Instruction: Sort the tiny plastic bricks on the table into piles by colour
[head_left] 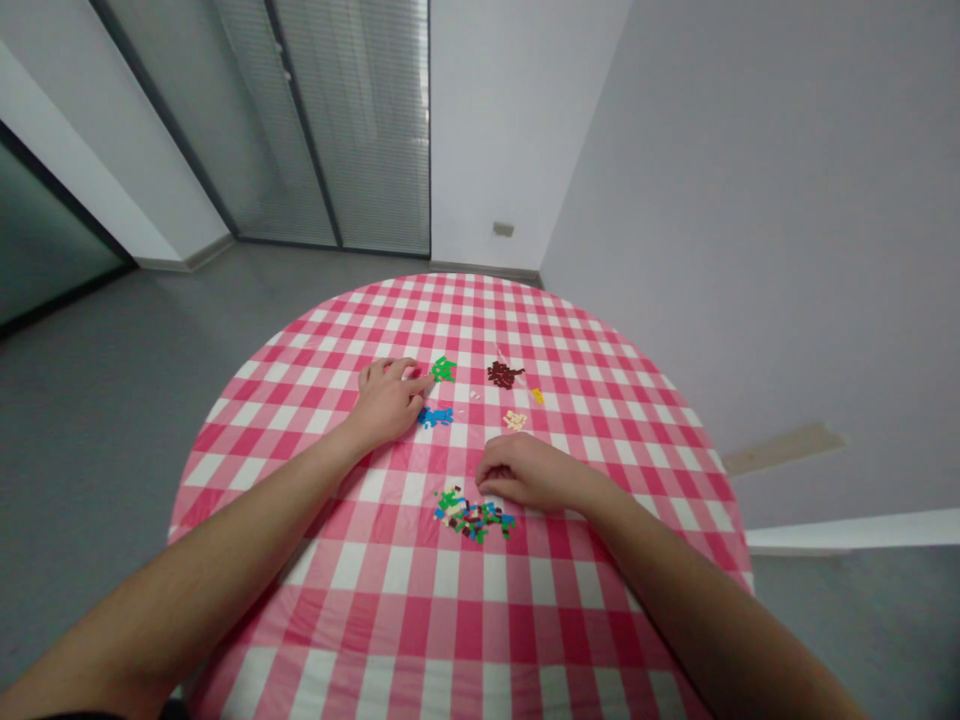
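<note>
My left hand (388,402) rests on the tablecloth, fingers apart. Its fingertips reach the edge of a pile of small green pieces (444,370), and the thumb is beside a pile of blue pieces (436,417). My right hand (531,472) is at the upper right edge of a mixed heap of small coloured pieces (474,517), its fingers curled together. Whatever those fingers may pinch is hidden. Beyond the right hand lie cream pieces (514,421), a few yellow pieces (538,397) and a pile of dark brown pieces (502,375).
A red and white checked cloth (435,625) covers the round table. A few tiny pale pieces (475,395) lie between the sorted piles. A grey wall (787,250) rises close on the right, and glass partitions (352,120) stand behind the table.
</note>
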